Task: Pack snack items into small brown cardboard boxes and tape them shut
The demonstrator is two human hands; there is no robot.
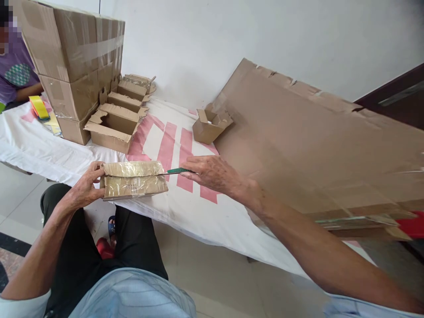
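A small taped cardboard box [135,186] lies at the table's front edge, its flaps meeting along a seam on top. Gripping its left end is my left hand [85,187], thumb and fingers on either side of the corner. My right hand [212,173] is closed round a thin tool with a green handle [179,170]. The tool's narrow metal end reaches the right end of the box's seam. Clear, wrinkled tape covers both flaps.
Stacked taped boxes [77,48] and a row of open boxes [112,132] stand at the left. A small open box [210,126] sits beside a large cardboard sheet [311,145]. Yellow tape [39,107] lies near a person in purple [18,70]. White cloth [212,225] covers the table.
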